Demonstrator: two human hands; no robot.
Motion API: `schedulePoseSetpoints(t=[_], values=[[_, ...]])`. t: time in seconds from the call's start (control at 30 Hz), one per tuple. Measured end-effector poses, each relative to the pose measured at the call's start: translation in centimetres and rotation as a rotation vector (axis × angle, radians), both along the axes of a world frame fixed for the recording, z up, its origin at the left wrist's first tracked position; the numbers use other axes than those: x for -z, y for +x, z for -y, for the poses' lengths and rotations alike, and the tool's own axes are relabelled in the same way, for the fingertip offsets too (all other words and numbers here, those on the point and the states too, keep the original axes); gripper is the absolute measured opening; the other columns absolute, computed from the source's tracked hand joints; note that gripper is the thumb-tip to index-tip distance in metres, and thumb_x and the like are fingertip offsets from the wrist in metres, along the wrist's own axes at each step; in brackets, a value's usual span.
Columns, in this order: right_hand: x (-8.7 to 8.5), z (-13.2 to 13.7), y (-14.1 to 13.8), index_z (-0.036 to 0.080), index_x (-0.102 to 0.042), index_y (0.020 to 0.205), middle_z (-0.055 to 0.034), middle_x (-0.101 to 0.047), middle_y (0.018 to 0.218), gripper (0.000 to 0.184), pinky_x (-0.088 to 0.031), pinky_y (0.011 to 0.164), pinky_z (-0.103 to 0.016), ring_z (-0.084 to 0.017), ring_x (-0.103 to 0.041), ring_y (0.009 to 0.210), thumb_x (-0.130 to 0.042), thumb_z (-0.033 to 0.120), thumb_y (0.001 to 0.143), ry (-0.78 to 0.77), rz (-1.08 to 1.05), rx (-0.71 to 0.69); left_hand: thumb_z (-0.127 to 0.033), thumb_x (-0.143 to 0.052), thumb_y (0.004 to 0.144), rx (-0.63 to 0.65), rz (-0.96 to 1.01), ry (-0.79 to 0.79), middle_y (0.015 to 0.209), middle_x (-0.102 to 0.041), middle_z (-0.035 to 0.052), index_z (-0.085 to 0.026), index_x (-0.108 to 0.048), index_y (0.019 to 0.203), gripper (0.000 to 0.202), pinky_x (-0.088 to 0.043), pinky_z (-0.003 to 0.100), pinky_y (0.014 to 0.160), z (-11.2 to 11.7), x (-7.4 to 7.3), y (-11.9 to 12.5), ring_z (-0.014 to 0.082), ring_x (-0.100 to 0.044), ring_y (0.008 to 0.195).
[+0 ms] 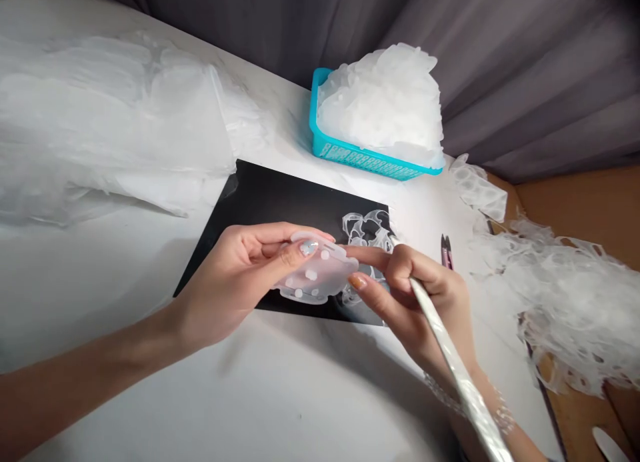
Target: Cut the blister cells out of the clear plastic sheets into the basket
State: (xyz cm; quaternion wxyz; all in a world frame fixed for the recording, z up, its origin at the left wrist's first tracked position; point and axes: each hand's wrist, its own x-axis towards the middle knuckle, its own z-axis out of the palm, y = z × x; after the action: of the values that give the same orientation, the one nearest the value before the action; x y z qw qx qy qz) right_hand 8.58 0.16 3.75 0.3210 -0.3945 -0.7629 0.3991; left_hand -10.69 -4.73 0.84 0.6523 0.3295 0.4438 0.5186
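My left hand (255, 265) is closed on a thin translucent plastic piece (327, 272) with wavy edges, small slots and several round white dots. The thumb lies on top of the piece and the fingers are behind it. My right hand (425, 295) grips a long white pen-like tool (455, 362), its shaft slanting back past the wrist; which kind of tool it is I cannot tell. The right index finger and thumb reach to the right edge of the piece. Under both hands is a black mat (280, 195), with curly clear offcuts (367, 232) on its right part.
A turquoise basket (380, 165) heaped with translucent pieces stands at the back. A large clear bag (115, 122) lies at left. Right of the mat are tweezers (447, 252), and a pile of clear scraps (580, 302) over a cardboard box (575, 202). Grey curtain hangs behind.
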Motion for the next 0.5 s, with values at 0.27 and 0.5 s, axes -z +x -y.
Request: schedulePoseSetpoints(t=[0.27, 0.5], values=[[0.50, 0.77, -0.56, 0.019, -0.029, 0.055, 0.0057, -0.078, 0.096, 0.049, -0.060, 0.073, -0.022, -0.016, -0.076, 0.088, -0.065, 0.001, 0.083, -0.206, -0.351, 0.029, -0.032, -0.062, 0.093, 0.036, 0.055, 0.074, 0.095, -0.078, -0.0045, -0.031, -0.076, 0.102, 0.017, -0.057, 0.014, 0.082, 0.27, -0.06, -0.05, 0.0108, -0.072, 0.091], [0.81, 0.85, -0.42, 0.018, -0.028, 0.055, 0.0098, -0.078, 0.098, 0.050, -0.056, 0.069, -0.013, -0.012, -0.075, 0.092, -0.064, -0.001, 0.084, -0.225, -0.388, 0.012, -0.031, -0.063, 0.093, 0.033, 0.121, 0.052, 0.094, -0.078, -0.0055, -0.030, -0.076, 0.099, 0.015, -0.057, 0.013, 0.080, 0.28, 0.01, 0.01, 0.0097, -0.072, 0.090]])
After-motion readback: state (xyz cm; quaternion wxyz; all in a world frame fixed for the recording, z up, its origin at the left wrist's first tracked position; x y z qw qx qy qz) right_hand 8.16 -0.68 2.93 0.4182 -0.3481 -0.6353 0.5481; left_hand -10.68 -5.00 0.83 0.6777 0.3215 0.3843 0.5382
